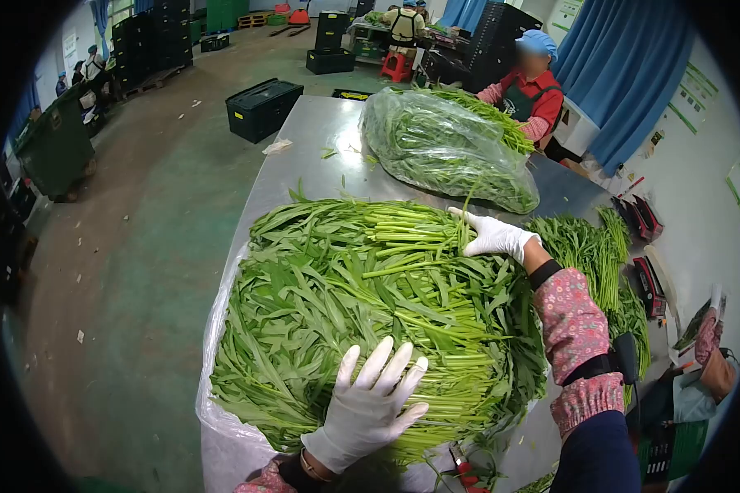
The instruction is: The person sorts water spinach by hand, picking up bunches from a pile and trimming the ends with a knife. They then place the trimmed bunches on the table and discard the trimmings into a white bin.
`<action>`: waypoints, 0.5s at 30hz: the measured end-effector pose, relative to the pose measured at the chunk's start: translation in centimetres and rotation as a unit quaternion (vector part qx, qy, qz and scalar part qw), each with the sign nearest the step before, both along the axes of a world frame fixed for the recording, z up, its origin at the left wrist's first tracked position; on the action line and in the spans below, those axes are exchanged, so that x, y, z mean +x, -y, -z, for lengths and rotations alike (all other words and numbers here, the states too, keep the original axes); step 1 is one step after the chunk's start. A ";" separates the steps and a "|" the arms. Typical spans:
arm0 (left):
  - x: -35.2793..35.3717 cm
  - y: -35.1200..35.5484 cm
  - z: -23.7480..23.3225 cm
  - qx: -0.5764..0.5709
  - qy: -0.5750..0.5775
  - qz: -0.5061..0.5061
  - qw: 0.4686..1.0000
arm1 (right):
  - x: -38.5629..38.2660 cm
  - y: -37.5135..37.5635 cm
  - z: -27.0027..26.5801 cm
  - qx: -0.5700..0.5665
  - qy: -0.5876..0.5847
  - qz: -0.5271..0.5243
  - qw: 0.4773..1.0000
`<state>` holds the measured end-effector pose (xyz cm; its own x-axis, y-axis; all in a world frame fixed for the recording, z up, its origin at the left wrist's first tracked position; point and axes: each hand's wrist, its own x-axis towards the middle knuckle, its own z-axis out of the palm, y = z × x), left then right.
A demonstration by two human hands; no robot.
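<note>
A large heap of water spinach (304,287), with long green stems and narrow leaves, lies on an opened clear plastic bag (214,361) on the metal table. My left hand (362,415), in a white glove, is at the near side of the heap with its fingers spread, palm down over leaves and stems. At the heap's far right corner, my gloved right hand (497,236) has thumb and fingers around the stem ends of a bunch (411,230). Its fingertips are partly hidden among the stems.
A filled plastic bag of greens (444,144) lies farther up the metal table (308,144). Loose bunches (588,255) and red-and-black devices (649,287) line the right side. Red-handled cutters (467,472) lie near me. A co-worker (534,94) stands across; a black crate (263,109) sits on the floor.
</note>
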<state>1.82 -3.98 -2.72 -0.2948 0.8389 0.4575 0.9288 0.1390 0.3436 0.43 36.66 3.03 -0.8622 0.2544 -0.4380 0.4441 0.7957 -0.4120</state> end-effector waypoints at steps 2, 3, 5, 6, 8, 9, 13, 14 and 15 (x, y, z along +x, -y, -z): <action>-0.1 -0.1 -0.1 -0.001 -0.001 0.000 1.000 | 1.1 0.5 0.3 0.017 -0.062 -0.025 0.998; 0.0 -0.1 -0.1 -0.005 -0.004 -0.002 1.000 | 1.8 0.5 0.5 0.027 -0.093 -0.037 0.995; 0.0 -0.1 -0.3 -0.014 -0.009 -0.006 1.000 | 3.5 -1.5 2.3 -0.061 -0.188 -0.009 0.980; 0.1 -0.2 -0.5 -0.016 -0.003 -0.003 1.000 | 4.3 -3.0 3.3 -0.123 -0.218 0.019 0.968; 0.1 -0.1 -1.0 -0.026 0.009 0.002 1.000 | 4.8 -2.9 3.1 -0.235 -0.265 0.076 0.932; -0.2 0.0 -1.6 -0.057 0.021 0.015 0.998 | 5.1 -4.4 4.1 -0.262 -0.295 0.077 0.916; -2.6 -0.7 -5.8 -0.079 0.030 0.056 0.995 | 8.0 -7.4 6.4 -0.282 -0.358 0.124 0.881; -3.2 -1.5 -6.9 -0.072 0.016 0.041 0.996 | 8.4 -8.4 7.6 -0.283 -0.378 0.126 0.872; -3.9 -2.4 -7.8 -0.065 0.003 0.025 0.998 | 8.9 -8.6 7.8 -0.288 -0.384 0.135 0.867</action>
<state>-2.09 -1.58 5.10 -0.2538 0.9048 0.3420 0.9338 0.1371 0.3303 9.28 45.24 -4.81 -0.8985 0.4229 0.1178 0.0004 0.2689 -0.9632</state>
